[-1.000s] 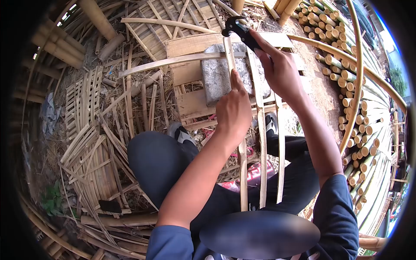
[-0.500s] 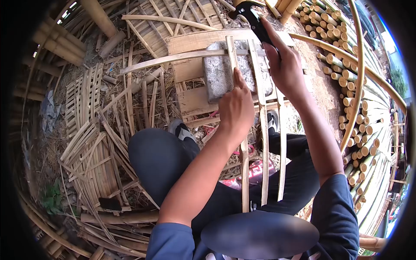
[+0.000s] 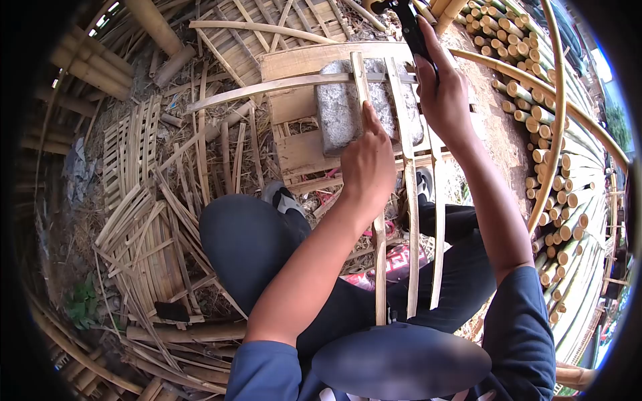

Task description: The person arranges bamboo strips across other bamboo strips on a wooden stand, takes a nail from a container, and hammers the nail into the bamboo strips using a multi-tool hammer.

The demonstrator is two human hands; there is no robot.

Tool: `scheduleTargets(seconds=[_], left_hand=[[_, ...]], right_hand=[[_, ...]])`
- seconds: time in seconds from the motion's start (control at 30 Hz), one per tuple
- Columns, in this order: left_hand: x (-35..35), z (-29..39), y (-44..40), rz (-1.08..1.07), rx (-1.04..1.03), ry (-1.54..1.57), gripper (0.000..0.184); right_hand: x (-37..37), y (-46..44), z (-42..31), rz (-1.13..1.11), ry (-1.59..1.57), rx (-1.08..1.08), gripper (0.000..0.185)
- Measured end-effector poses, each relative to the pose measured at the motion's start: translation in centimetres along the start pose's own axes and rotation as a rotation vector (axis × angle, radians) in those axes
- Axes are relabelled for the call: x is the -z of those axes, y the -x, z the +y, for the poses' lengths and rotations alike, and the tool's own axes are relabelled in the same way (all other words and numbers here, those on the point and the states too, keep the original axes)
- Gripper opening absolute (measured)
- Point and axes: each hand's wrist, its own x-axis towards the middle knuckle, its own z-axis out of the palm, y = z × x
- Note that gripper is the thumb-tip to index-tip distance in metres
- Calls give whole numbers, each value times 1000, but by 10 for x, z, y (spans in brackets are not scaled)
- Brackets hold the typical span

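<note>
My left hand [image 3: 369, 167] is closed on a long bamboo strip [image 3: 380, 267], its index finger stretched along the strip over a grey stone block [image 3: 336, 117]. Raised at the upper right, my right hand [image 3: 445, 100] grips a black hammer [image 3: 411, 30] by its handle. A crosswise bamboo strip [image 3: 267, 86] lies over the block, under the held strip. Two more lengthwise strips, a middle one [image 3: 410, 220] and a right one [image 3: 439, 220], run from the block area toward my lap. Boards [image 3: 301, 157] lie beneath the block.
Stacked bamboo poles [image 3: 568, 180] fill the right side. A curved bamboo pole [image 3: 556, 120] arches in front of them. Loose strips [image 3: 144, 234] and a woven bamboo panel [image 3: 130, 144] lie on the left. My knee [image 3: 251, 230] is below the boards.
My right hand and the hammer have moved up and to the right, away from the strip's end. My left hand keeps its place on the strip, apart from a slight shift in view.
</note>
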Motion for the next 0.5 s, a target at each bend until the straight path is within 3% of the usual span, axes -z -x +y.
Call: scheduleTargets(seconds=[0.17, 0.23, 0.3, 0.37, 0.43, 0.47, 0.5], left_hand=[[0, 3, -5, 18, 5, -49, 78], [4, 2, -3, -53, 31, -50, 78], [1, 0, 1, 107, -19, -60, 74], [3, 2, 0, -58, 32, -38, 73], [1, 1, -1, -10, 43, 2, 71], [1, 2, 1, 11, 51, -27, 70], [0, 3, 2, 50, 50, -107, 70]], right_hand=[[8, -9, 6, -68, 117, 18, 45], [-6, 1, 8, 184, -94, 153, 47], [7, -8, 19, -371, 261, 182, 47], [3, -6, 25, -178, 252, 197, 46], [3, 1, 8, 12, -17, -72, 45], [-9, 6, 13, 124, -50, -25, 45], [-11, 2, 20, -14, 18, 22, 44]])
